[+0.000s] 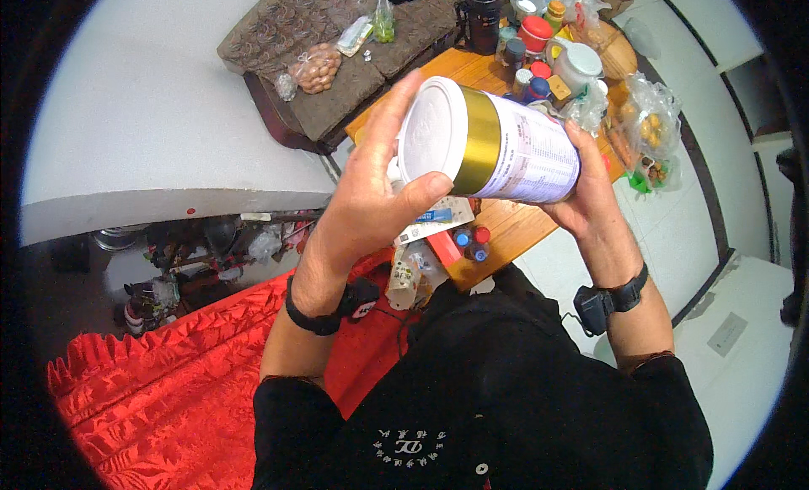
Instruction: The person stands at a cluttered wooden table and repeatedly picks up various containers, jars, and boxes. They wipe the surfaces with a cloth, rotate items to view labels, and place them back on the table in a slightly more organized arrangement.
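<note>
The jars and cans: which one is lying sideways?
The big white can with the gold band, held sideways between the left hand and right hand. The table's jars stand upright.

A white can [493,144] is showing a gold band; below it a ruffled red cloth [168,380] is spreading, beside the orange-brown wooden surface [506,229].

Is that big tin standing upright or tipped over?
Tipped on its side. The tin lies roughly level between the left hand and right hand, its white lid facing left, above the table.
</note>
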The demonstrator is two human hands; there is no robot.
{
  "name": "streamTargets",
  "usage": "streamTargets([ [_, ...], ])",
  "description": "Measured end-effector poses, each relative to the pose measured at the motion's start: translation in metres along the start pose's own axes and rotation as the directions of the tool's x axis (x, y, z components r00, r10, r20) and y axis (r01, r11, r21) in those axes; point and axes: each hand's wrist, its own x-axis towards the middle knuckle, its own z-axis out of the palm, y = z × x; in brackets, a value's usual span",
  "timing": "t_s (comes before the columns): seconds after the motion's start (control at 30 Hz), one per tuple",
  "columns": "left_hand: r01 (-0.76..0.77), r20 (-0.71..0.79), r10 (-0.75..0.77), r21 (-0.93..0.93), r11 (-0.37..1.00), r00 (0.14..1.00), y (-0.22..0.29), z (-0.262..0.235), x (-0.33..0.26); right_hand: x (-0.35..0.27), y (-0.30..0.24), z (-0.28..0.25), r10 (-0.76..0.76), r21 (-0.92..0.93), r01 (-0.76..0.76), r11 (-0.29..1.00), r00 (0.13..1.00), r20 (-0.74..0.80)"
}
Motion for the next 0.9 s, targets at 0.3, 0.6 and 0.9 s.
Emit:
streamTargets([
  [0.3, 0.109, -0.113, -0.109, -0.002, 0.994, 0.988, -0.032, 0.010, -0.001, 0.012, 0.016, -0.001, -0.304, -0.577, 0.190, 0.794, 0.947, -0.106],
  [0.6, 0.102, -0.144, -0.084, 0.124, 0.987, 0.986, -0.056, 0.029, -0.004, 0.009, 0.036, 0.046, -0.500, -0.784, 0.560, -0.267, 0.615, 0.610],
  [0.9, 0.135, -0.228, -0.140, -0.040, 0.990, 0.964, -0.053, 0.003, -0.018, 0.006, 0.015, 0.008, -0.543, -0.752, 0.483, -0.448, 0.522, 0.658],
])
